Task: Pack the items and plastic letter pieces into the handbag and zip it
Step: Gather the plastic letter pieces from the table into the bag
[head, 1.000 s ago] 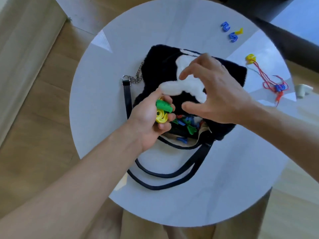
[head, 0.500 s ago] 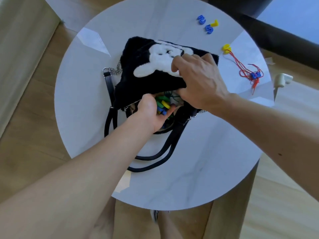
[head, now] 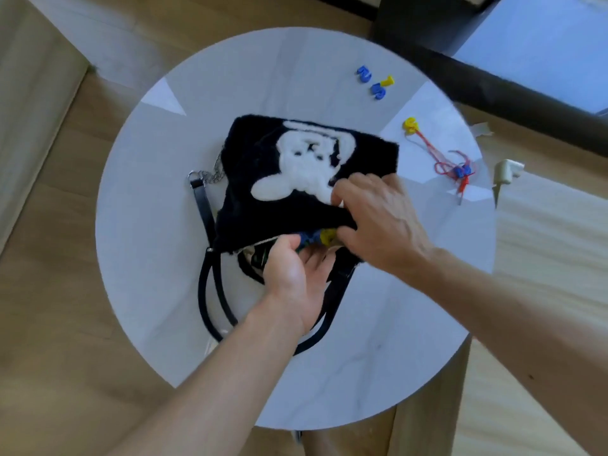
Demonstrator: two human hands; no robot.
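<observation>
Pinching grip first: the right hand point(head: 378, 218) nips the furry upper lip of the black handbag point(head: 263, 179) between fingers and thumb, holding the mouth open. Just below it, the left hand point(head: 296, 281) sits at that mouth with its fingers curled. Blue and yellow plastic letter pieces point(head: 320, 236) show at its fingertips, between the two hands. Whether its grip is closed on them or they lie loose inside, I cannot tell.

If the right pinch slips, the soft lip would likely drop onto the left fingers and knock pieces over the lower edge onto the table point(head: 164, 291). Pieces could also catch on the zip point(head: 263, 241), just left of the left grip.

Well beyond the right grip lie two blue pieces point(head: 370, 82) and a small yellow piece point(head: 388, 81). Off to its right, a red cord point(head: 441, 159) carries more pieces; packed carelessly, it could trail out and foul the zip.

No brand or label is readable. The white figure point(head: 306, 166) on the handbag is a picture, not writing. The blue pieces look like N or 2 and S or 5, but are too small to be sure.
</observation>
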